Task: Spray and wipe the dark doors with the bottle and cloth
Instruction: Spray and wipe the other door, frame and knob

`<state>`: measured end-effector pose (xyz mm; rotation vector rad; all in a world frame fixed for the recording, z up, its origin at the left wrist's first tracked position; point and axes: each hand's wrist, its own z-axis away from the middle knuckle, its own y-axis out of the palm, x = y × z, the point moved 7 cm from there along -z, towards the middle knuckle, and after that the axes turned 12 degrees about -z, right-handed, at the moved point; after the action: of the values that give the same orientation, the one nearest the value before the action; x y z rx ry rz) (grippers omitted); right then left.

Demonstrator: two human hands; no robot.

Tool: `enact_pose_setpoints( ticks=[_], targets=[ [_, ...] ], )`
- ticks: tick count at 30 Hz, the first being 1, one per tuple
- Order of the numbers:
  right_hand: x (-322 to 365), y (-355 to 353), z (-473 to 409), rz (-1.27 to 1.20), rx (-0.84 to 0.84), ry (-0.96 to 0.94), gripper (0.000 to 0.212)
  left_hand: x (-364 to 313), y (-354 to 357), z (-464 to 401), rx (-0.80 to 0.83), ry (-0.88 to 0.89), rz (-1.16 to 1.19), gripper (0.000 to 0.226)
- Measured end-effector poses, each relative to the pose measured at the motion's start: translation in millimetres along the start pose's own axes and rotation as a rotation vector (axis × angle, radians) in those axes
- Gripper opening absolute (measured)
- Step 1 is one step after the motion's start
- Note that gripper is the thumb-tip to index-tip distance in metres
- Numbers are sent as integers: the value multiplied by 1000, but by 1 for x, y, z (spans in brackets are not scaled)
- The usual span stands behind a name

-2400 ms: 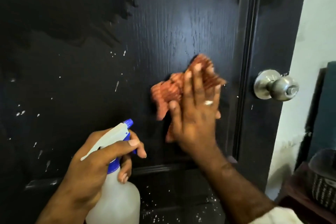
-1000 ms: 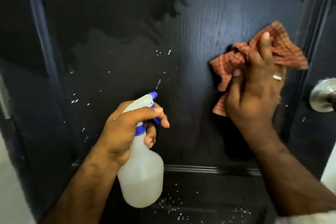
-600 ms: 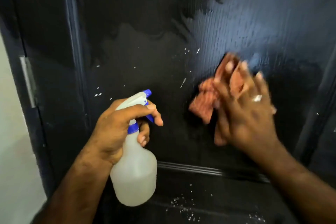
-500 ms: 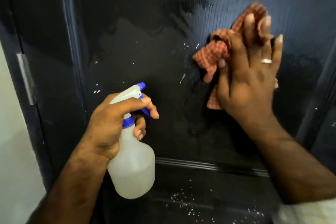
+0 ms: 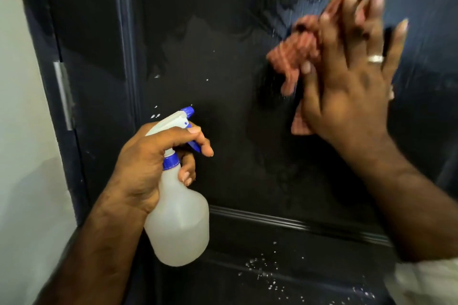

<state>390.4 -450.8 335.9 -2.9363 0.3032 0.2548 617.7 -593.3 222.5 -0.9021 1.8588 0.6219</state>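
The left hand [image 5: 148, 168] gripped the translucent white spray bottle [image 5: 179, 220], contents unclear, while the right hand's [image 5: 352, 86] flat fingers pressed the orange cloth [image 5: 295, 57] against the dark door [image 5: 223, 57].

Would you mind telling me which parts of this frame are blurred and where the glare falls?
Head view: the right hand and orange cloth are smeared by motion blur; the left hand and spray bottle stay sharp; a bluish sheen glares off the wet door panel at upper right; edges bow with wide-angle distortion.
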Motion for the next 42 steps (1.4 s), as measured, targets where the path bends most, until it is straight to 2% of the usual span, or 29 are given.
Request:
enact_pose_setpoints(
  ticks=[2, 3, 7, 9, 11, 14, 16, 17, 19, 21, 23, 25, 27, 29, 31, 32, 34, 37, 39, 41, 42],
  targets=[
    [15, 9, -21, -10, 15, 26, 70, -2, 0, 3, -2, 2, 3, 24],
    [32, 18, -19, -28, 59, -24, 72, -3, -1, 4, -3, 4, 6, 24],
    [94, 55, 65, -71, 342, -455, 67, -4, -10, 4, -20, 20, 2, 25],
    [97, 57, 82, -26, 399, -602, 64, -4, -19, 3, -42, 16, 3, 27],
    [88, 52, 48, 17, 328, -585, 62, -5, -27, 3, -68, 2, -6, 31],
    [64, 40, -40, 57, 139, -311, 61, -7, -33, 4, -102, -5, -16, 32],
    [69, 42, -79, 67, 103, -175, 63, -5, -39, 7, -119, -8, -26, 31],
    [81, 47, -82, 64, 116, -186, 64, -3, -41, 8, -128, -13, -29, 31],
    [117, 63, -58, 29, 168, -344, 70, 2, -49, 11, -147, -22, -21, 30],
    [150, 87, 0, -13, 312, -587, 81, 7, -59, 12, -162, -27, -22, 30],
    [169, 103, 53, -56, 473, -751, 74, 10, -69, 13, -176, -27, -48, 31],
    [170, 102, 51, -62, 498, -787, 71, 12, -79, 14, -195, -28, -65, 31],
    [164, 96, 2, -13, 386, -727, 78, 12, -87, 14, -214, -31, -77, 27],
    [151, 82, -66, 21, 239, -516, 70, 13, -93, 15, -235, -40, -91, 24],
    [147, 80, -109, 6, 224, -304, 65, 15, -98, 17, -242, -44, -95, 22],
    [155, 83, -111, 0, 242, -287, 66, 16, -100, 18, -245, -39, -99, 23],
    [181, 103, -76, -15, 331, -462, 75, 21, -104, 19, -248, -37, -100, 27],
    [211, 125, 25, -114, 554, -813, 83, 25, -110, 22, -238, -26, -100, 28],
    [218, 128, 61, -106, 682, -935, 90, 25, -116, 23, -241, -12, -111, 28],
    [213, 129, 41, -58, 617, -923, 96, 28, -121, 24, -242, -10, -124, 26],
    [209, 126, 17, -41, 536, -856, 91, 28, -122, 23, -241, -10, -128, 25]
  ],
)
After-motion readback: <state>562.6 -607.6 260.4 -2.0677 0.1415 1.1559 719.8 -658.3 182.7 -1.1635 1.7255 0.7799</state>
